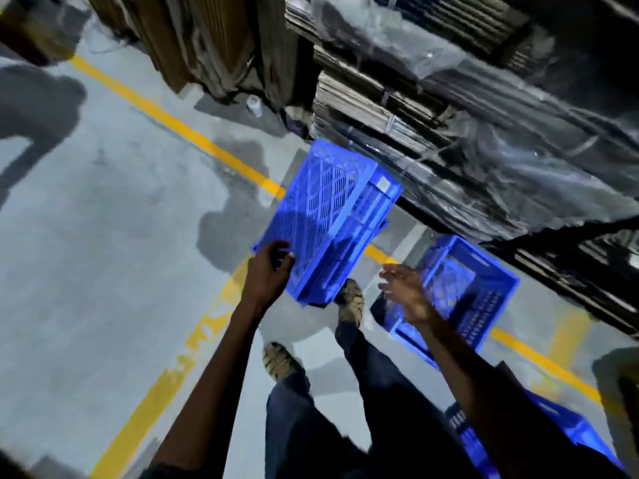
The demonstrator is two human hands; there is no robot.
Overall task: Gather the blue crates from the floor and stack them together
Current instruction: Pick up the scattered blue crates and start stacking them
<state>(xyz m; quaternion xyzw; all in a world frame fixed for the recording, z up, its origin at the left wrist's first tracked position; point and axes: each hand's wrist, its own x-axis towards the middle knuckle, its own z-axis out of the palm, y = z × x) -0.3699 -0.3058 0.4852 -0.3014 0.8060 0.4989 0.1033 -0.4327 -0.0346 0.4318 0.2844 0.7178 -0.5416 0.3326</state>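
Note:
A blue slatted crate (pixel 332 216) hangs tilted above the floor, its near corner gripped by my left hand (pixel 268 271). My right hand (pixel 404 290) hovers with fingers spread and holds nothing, just right of that crate. Below and right of it a second blue crate (pixel 463 292) sits upright on the floor. A third blue crate (pixel 567 433) shows at the lower right, partly hidden behind my right arm.
Stacks of flattened cardboard wrapped in plastic (pixel 466 108) line the far right side close to the crates. Yellow floor lines (pixel 179 126) cross the grey concrete. My feet (pixel 351 299) stand between the crates. A small white bottle (pixel 254 105) lies by the cardboard.

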